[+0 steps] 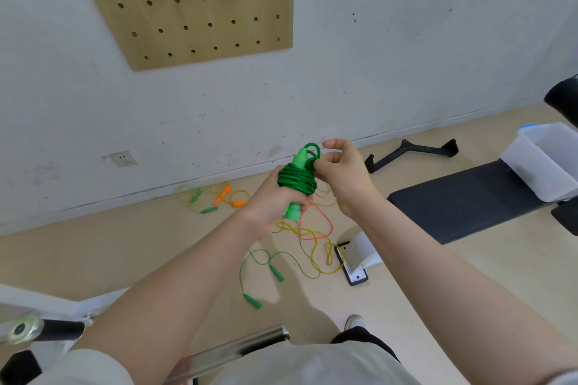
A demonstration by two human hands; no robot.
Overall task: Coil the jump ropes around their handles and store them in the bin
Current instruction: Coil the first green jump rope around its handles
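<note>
Above the floor [93, 259], at mid-frame: the left hand [272, 206] grips the light green handles [295, 187] wrapped in the dark green jump rope [297, 180], while the right hand [339, 170] pinches a loop of that rope beside the upper handle tip. Loose ropes [312, 247] with green and orange handles lie tangled on the floor below. The translucent bin [544, 162] rests on the black bench [463, 197] at right, well apart from the hands.

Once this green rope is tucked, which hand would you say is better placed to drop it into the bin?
Probably the left hand: it already grips the green rope, while the right hand only pinches the last loop. The bin sits far right, though.
</note>
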